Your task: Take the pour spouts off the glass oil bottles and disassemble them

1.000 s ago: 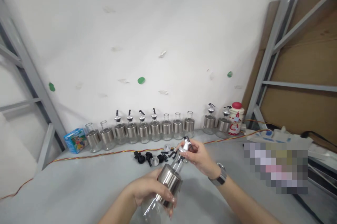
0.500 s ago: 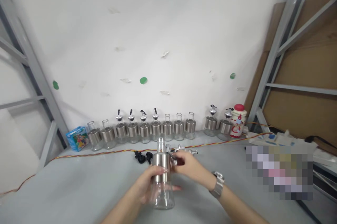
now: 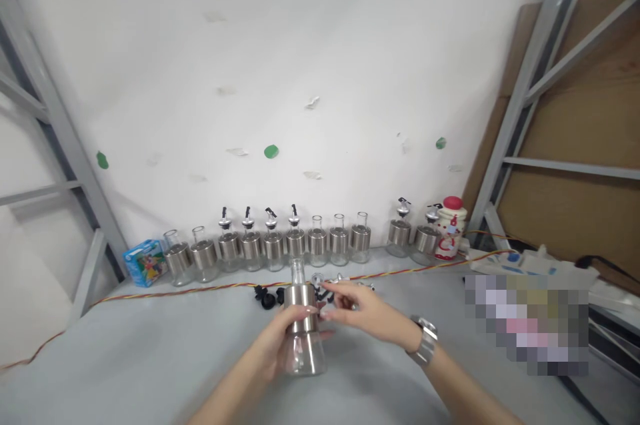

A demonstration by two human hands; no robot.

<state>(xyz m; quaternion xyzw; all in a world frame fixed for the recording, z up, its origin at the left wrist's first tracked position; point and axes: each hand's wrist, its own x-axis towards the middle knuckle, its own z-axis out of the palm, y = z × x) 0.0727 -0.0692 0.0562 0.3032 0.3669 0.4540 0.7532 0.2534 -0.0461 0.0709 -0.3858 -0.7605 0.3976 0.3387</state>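
Note:
My left hand (image 3: 280, 338) is wrapped round a glass oil bottle (image 3: 303, 308) with a brushed steel band. The bottle stands nearly upright over the table, its narrow neck bare. Just right of the bottle is my right hand (image 3: 356, 308), thumb and index finger spread apart, with nothing visible held between them. Its thumb tip comes close to the steel band; whether they touch I cannot tell. Silver pourer parts (image 3: 341, 278) lie behind the right hand, partly hidden by it. Black stoppers (image 3: 267, 298) lie to the left of the bottle's neck.
Along the wall stands a row of similar bottles (image 3: 251, 246), several topped with pourers. A blue box (image 3: 146, 263) is at the left end, a red-topped container (image 3: 451, 228) at the right. A twisted cable (image 3: 210, 288) crosses the grey table (image 3: 150, 358); a power strip (image 3: 540, 262) sits at right.
The bottle in my left hand has shifted slightly up and left. My right hand's thumb and index finger have spread apart, and its wrist has moved a little right.

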